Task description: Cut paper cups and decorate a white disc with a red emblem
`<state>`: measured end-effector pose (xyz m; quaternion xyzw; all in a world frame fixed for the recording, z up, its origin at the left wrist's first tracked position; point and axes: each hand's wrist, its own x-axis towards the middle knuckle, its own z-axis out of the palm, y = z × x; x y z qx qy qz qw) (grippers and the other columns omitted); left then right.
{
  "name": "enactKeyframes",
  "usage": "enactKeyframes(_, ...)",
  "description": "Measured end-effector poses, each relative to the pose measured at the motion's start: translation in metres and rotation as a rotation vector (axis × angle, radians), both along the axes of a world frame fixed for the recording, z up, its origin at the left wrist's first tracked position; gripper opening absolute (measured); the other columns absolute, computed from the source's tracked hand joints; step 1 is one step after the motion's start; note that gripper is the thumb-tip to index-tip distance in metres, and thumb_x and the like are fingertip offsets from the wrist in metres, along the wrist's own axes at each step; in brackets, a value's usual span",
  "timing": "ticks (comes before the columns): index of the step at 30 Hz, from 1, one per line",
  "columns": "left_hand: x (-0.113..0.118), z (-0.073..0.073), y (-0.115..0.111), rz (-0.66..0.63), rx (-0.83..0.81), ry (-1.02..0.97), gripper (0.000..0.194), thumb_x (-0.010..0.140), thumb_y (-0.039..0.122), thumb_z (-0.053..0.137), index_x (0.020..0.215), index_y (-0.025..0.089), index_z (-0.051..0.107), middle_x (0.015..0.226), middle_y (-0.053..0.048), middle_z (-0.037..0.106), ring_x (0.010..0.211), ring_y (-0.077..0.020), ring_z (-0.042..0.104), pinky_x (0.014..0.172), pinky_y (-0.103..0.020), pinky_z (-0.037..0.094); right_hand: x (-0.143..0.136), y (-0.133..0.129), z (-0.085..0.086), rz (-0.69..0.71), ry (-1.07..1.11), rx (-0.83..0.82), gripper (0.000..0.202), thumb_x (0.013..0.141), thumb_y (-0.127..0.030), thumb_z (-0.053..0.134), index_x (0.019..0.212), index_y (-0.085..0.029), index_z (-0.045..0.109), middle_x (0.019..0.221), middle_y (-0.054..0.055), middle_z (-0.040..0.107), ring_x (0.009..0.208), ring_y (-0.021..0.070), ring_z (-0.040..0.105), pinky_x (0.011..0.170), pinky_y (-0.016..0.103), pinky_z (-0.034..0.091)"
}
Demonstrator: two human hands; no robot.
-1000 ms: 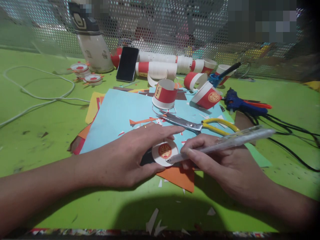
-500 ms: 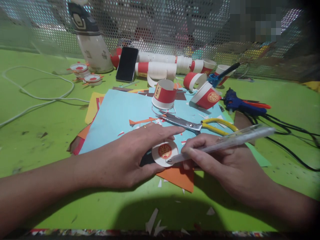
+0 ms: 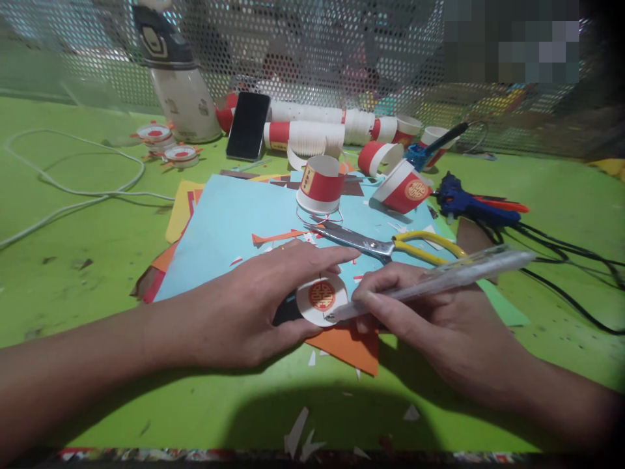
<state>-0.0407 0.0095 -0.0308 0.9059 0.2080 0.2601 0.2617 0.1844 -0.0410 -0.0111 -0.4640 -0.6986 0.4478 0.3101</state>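
A white paper disc (image 3: 322, 297) with a red and gold round emblem lies near the front of the paper stack, with short dark marks at its top and bottom. My left hand (image 3: 263, 306) holds the disc's left side between thumb and fingers. In my right hand (image 3: 430, 326) is a clear pen (image 3: 454, 273), its tip at the disc's lower right edge. Beyond the hands, scissors (image 3: 375, 246) with yellow handles rest on light blue paper (image 3: 219, 228). A red and white cup piece (image 3: 322, 185) stands behind them.
Cut paper cups (image 3: 403, 187), a phone (image 3: 248, 127) and a bottle (image 3: 180, 98) stand toward the back. Blue glue gun (image 3: 469, 202) with black cables lies right. A white cable (image 3: 97, 194) and small paper discs (image 3: 180, 155) are on the left. Paper scraps lie in front.
The pen's rear end has tilted slightly, while its tip stays at nearly the same spot on the disc. My left hand keeps its place.
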Motion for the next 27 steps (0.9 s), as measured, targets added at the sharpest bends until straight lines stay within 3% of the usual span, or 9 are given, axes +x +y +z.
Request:
enactKeyframes(10, -0.0008, -0.0016, -0.0008, 0.018, -0.003, 0.005, 0.063, 0.083, 0.027, 0.063, 0.141, 0.027, 0.037, 0.125, -0.010, 0.060, 0.108, -0.0251, 0.058, 0.091, -0.040, 0.049, -0.0021, 0.0004, 0.0025, -0.017, -0.008, -0.045, 0.016, 0.092, -0.026, 0.053, 0.081, -0.022, 0.065, 0.068, 0.001, 0.067, 0.063, 0.0150, 0.064, 0.055, 0.025, 0.052)
enactKeyframes(27, -0.0004, -0.0011, -0.0008, 0.016, 0.012, 0.003, 0.061, 0.084, 0.027, 0.063, 0.140, 0.026, 0.038, 0.123, -0.009, 0.061, 0.107, -0.0241, 0.058, 0.090, -0.038, 0.048, -0.0006, 0.0003, 0.0015, -0.002, 0.026, -0.014, 0.018, 0.094, -0.023, 0.052, 0.080, -0.022, 0.063, 0.070, -0.001, 0.064, 0.065, 0.0128, 0.062, 0.061, 0.024, 0.051)
